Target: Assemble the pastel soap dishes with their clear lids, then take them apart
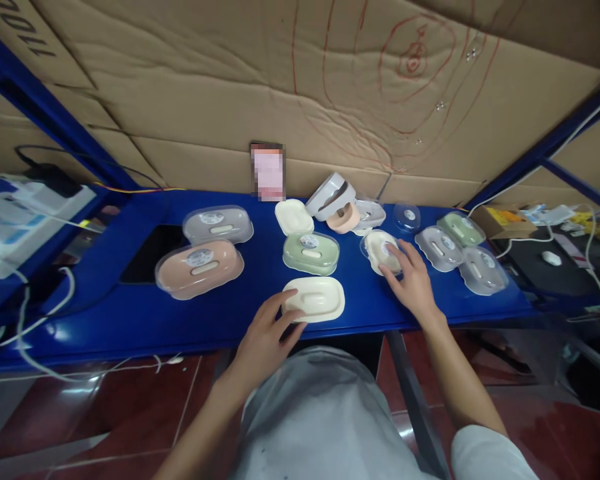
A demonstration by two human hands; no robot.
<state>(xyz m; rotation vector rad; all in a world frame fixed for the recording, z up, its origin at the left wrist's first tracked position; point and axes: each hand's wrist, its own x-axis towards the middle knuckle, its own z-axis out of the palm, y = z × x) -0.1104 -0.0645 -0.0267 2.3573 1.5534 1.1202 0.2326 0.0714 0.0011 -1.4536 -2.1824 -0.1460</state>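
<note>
At the front edge of the blue table, a cream oval plastic dish [323, 299] lies with its moulded hollow facing up. My left hand [273, 330] grips its left end, fingers over the rim. To the right, my right hand [413, 280] has thumb and fingers around the right side of a smaller cream dish [377, 248] with a clear cover and round sticker. Just behind the front dish sits a green dish under a clear lid [311, 255]. A cream oval piece [294, 217] lies behind that.
Left are lidded pink [200, 270] and grey dishes [217, 227] beside a dark flat panel [155, 253]. Grey bands [330, 197] and a peach piece [344, 219] pile at the back. Several lidded dishes [440, 248] stand right. Cardboard [205, 87] walls the back.
</note>
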